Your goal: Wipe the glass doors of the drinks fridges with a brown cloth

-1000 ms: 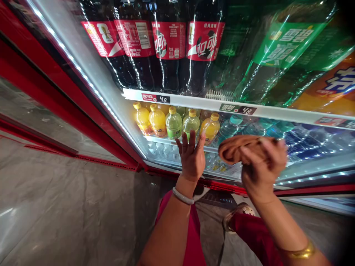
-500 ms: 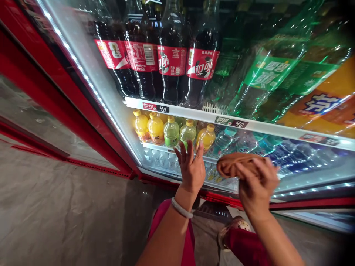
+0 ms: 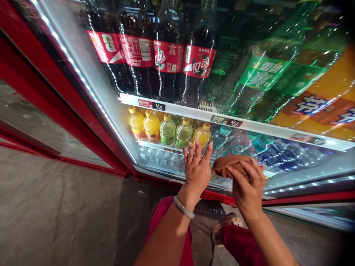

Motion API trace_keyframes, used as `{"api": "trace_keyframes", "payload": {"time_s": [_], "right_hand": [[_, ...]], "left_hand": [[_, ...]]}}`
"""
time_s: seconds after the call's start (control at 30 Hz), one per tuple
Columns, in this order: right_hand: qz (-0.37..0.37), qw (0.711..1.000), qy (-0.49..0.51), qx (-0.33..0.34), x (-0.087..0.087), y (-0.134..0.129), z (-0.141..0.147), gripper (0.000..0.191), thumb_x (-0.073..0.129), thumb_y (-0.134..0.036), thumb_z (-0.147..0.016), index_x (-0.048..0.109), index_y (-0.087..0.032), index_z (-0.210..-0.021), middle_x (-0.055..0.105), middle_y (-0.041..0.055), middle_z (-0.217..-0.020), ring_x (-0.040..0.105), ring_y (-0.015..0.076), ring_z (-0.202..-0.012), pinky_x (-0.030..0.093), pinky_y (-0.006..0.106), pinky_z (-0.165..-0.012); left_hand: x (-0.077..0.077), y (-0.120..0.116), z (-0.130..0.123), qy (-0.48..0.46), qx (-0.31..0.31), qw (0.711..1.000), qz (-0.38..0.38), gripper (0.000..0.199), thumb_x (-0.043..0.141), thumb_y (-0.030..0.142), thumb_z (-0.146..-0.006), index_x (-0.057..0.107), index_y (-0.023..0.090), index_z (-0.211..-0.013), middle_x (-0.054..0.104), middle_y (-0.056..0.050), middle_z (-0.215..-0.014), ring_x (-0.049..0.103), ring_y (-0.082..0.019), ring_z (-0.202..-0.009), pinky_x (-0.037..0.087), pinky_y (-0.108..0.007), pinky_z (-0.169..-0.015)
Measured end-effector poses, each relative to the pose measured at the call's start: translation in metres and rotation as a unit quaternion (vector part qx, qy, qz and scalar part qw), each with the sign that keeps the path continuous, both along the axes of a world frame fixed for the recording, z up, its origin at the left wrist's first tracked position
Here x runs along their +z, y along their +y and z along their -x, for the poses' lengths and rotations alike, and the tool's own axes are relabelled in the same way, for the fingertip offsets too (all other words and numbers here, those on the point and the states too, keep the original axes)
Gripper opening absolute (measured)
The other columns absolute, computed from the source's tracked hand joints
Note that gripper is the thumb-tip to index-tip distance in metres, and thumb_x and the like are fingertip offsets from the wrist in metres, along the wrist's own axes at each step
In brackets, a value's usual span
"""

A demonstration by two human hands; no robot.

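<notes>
In the head view, the left hand is just below the frame's centre, fingers spread and holding nothing, near a yellow-capped juice bottle. Right of it, the right hand grips a bunched brown cloth with bent fingers, before the red-framed fridge; cola bottles stand upper centre-left.

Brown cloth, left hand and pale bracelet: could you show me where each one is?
Brown cloth [image 3: 231, 161]: head view, on its folded upper side.
Left hand [image 3: 198, 172]: head view, on the back of the hand.
Pale bracelet [image 3: 183, 209]: head view, on the middle of its band.
</notes>
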State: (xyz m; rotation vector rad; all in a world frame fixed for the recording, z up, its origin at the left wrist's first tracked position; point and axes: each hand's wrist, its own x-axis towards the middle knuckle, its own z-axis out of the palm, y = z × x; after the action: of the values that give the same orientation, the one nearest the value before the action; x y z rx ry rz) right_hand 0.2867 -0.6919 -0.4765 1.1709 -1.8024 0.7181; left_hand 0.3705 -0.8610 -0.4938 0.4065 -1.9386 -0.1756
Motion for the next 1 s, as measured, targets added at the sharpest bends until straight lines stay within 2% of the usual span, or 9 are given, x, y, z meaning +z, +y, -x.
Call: {"api": "trace_keyframes", "payload": {"time_s": [0.1, 0.23, 0.3, 0.47, 0.53, 0.67, 0.8, 0.87, 1.0], "right_hand": [[0.118, 0.993, 0.002, -0.028, 0.039, 0.019, 0.020, 0.062, 0.077, -0.011, -0.082, 0.069, -0.040, -0.136, 0.059, 0.0064, -0.146, 0.053, 0.0401, -0.144, 0.038, 0.068, -0.124], [0.174, 0.984, 0.012, -0.045, 0.080, 0.005, 0.033, 0.063, 0.068, -0.010, -0.085, 0.066, -0.035, -0.142, 0.054, 0.0087, -0.150, 0.051, 0.0405, -0.144, 0.036, 0.067, -0.124], [0.152, 0.987, 0.048, -0.037, 0.067, -0.007, 0.029, 0.057, 0.070, -0.009, -0.085, 0.068, -0.032, -0.137, 0.055, 0.0097, -0.147, 0.051, 0.0398, -0.144, 0.040, 0.067, -0.122], [0.010, 0.999, 0.020, -0.023, -0.005, 0.004, 0.009, 0.044, 0.069, -0.004, -0.088, 0.071, -0.031, -0.122, 0.059, 0.0077, -0.136, 0.049, 0.0349, -0.147, 0.047, 0.065, -0.119], [0.015, 1.000, -0.016, -0.021, -0.009, 0.019, 0.008, 0.048, 0.067, -0.004, -0.088, 0.071, -0.034, -0.125, 0.060, 0.0071, -0.135, 0.051, 0.0357, -0.145, 0.048, 0.067, -0.117], [0.141, 0.987, -0.051, -0.048, 0.048, 0.031, 0.024, 0.062, 0.068, -0.010, -0.085, 0.067, -0.042, -0.138, 0.056, 0.0064, -0.146, 0.051, 0.0430, -0.144, 0.039, 0.076, -0.120], [0.203, 0.976, -0.030, -0.069, 0.097, 0.008, 0.031, 0.067, 0.063, -0.008, -0.085, 0.063, -0.037, -0.145, 0.050, 0.0085, -0.153, 0.045, 0.0437, -0.148, 0.032, 0.073, -0.127], [0.164, 0.985, -0.005, -0.044, 0.087, -0.003, 0.025, 0.070, 0.063, -0.006, -0.087, 0.059, -0.040, -0.148, 0.048, 0.0082, -0.155, 0.042, 0.0434, -0.152, 0.031, 0.074, -0.126], [0.019, 1.000, 0.016, 0.012, 0.029, 0.004, 0.020, 0.069, 0.061, -0.002, -0.089, 0.059, -0.040, -0.146, 0.061, 0.0074, -0.141, 0.038, 0.0364, -0.157, 0.041, 0.069, -0.124]], "left_hand": [[-0.001, 0.007, 0.004, -0.003, 0.000, 1.000, 0.013, 0.091, 0.055, 0.002, -0.094, 0.016, 0.031, -0.171, 0.004, -0.002, -0.178, 0.004, -0.026, -0.166, 0.010, -0.054, -0.137], [-0.003, 0.020, 0.011, -0.018, -0.024, 0.999, 0.027, 0.090, 0.056, 0.005, -0.094, 0.016, 0.029, -0.171, 0.004, -0.003, -0.179, 0.006, -0.026, -0.167, 0.007, -0.053, -0.138], [-0.002, 0.026, 0.013, -0.020, -0.021, 0.999, 0.020, 0.090, 0.056, 0.006, -0.094, 0.015, 0.029, -0.171, 0.005, -0.005, -0.179, 0.005, -0.028, -0.167, 0.008, -0.056, -0.137], [-0.001, 0.032, 0.017, -0.027, -0.050, 0.998, 0.034, 0.082, 0.050, 0.009, -0.099, 0.013, 0.022, -0.171, 0.006, -0.004, -0.178, 0.004, -0.024, -0.167, 0.002, -0.048, -0.138], [-0.003, 0.033, 0.018, -0.031, -0.063, 0.997, 0.041, 0.081, 0.049, 0.010, -0.100, 0.013, 0.022, -0.171, 0.010, -0.003, -0.177, 0.006, -0.023, -0.167, 0.003, -0.047, -0.138], [-0.007, 0.034, 0.019, -0.042, -0.046, 0.997, 0.047, 0.081, 0.051, 0.012, -0.100, 0.014, 0.024, -0.171, 0.016, -0.003, -0.176, 0.007, -0.022, -0.166, 0.005, -0.046, -0.138], [-0.004, 0.034, 0.020, -0.053, -0.029, 0.996, 0.060, 0.079, 0.051, 0.012, -0.100, 0.018, 0.023, -0.171, 0.028, -0.005, -0.173, 0.011, -0.021, -0.165, 0.008, -0.042, -0.138], [0.000, 0.032, 0.021, -0.049, -0.020, 0.997, 0.060, 0.079, 0.052, 0.012, -0.100, 0.020, 0.022, -0.171, 0.034, -0.008, -0.171, 0.020, -0.022, -0.164, 0.013, -0.043, -0.138], [0.016, 0.029, 0.023, -0.039, -0.003, 0.998, 0.052, 0.081, 0.052, 0.012, -0.099, 0.017, 0.021, -0.171, 0.043, -0.013, -0.167, 0.041, -0.027, -0.158, 0.022, -0.048, -0.136]]}}
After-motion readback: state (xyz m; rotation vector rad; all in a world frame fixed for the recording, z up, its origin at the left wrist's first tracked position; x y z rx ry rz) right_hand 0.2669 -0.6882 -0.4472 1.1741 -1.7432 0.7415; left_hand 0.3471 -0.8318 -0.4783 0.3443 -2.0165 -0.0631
